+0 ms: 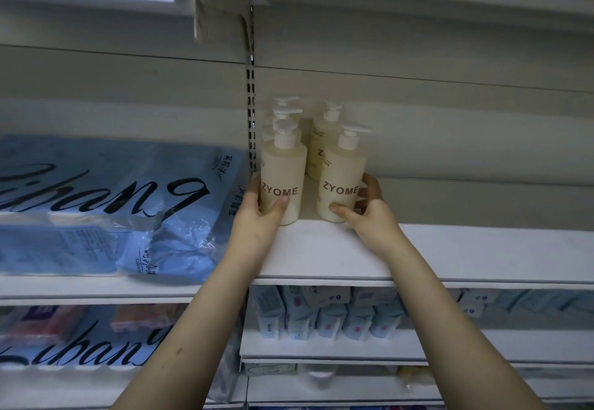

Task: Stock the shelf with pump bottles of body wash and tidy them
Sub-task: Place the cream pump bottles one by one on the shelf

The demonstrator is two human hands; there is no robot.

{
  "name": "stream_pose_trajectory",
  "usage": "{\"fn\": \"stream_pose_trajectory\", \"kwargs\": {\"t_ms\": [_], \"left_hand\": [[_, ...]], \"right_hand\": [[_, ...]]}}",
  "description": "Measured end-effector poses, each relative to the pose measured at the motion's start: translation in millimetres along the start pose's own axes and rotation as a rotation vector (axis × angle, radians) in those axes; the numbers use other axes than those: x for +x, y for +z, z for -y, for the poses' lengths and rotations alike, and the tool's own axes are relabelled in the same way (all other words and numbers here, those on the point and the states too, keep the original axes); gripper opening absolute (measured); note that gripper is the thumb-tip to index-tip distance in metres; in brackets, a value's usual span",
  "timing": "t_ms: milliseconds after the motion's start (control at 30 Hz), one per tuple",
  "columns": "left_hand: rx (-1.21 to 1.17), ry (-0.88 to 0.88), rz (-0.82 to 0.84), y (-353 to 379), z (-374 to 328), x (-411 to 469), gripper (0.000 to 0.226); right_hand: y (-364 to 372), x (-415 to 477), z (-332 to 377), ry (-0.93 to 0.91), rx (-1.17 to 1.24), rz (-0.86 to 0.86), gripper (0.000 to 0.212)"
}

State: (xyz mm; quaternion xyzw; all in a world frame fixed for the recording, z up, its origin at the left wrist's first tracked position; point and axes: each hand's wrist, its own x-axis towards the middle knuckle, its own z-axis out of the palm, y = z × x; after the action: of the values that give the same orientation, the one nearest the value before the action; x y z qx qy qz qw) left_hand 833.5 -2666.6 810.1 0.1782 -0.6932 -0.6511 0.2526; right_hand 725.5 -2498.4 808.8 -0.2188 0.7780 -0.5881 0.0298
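- My left hand grips the left front ZYOME bottle low on its body. The thumb lies across the label and the other fingers curl round the far side.
- My right hand grips the right front ZYOME bottle in the same way, with the thumb at the front near the base and the fingers wrapped behind.
- Both pump bottles stand upright at the left end of the white shelf, a little back from its front edge. There is a gap between them, and their labels face me.
- Behind the left one, a row of pump bottles runs toward the back wall. Behind the right one I see only one back bottle.
- I judge the stocking is at an early part, because the bottles take only the left end of the shelf.
- What is left, I think, is to add more bottles and to make the two rows straight and close.
- Blue plastic packs lie on the neighbouring shelf, just beyond the left end.
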Motion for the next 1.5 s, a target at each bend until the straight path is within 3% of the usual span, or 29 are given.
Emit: {"fn": "stream_pose_trajectory", "kwargs": {"t_ms": [467,633,833,1000,1267,1400,1500], "left_hand": [[0.075,0.007,0.025,-1,-3,-2,0.060],[0.099,-0.012,0.037,-4,-6,-5,0.064],[0.020,0.016,0.047,-9,-22,-79,0.056],[-0.103,0.001,0.274,10,-30,-156,0.023],[-0.179,-0.015,0.536,100,-55,-299,0.016],[-0.240,-0.063,0.720,158,-69,-393,0.018],[-0.270,-0.068,0.860,196,-80,-455,0.017]], "right_hand": [[1,-22,15,0.103,0.076,-0.039,0.076],[12,-68,28,0.099,0.119,-0.297,0.058],[7,-138,47,0.080,0.287,-0.420,0.029],[-14,-210,47,0.062,0.414,-0.509,0.022],[-139,-373,37,0.107,0.356,-0.717,0.020],[-210,-471,47,0.128,0.274,-0.859,0.035],[-253,-536,55,0.139,0.246,-1.003,0.022]]}}
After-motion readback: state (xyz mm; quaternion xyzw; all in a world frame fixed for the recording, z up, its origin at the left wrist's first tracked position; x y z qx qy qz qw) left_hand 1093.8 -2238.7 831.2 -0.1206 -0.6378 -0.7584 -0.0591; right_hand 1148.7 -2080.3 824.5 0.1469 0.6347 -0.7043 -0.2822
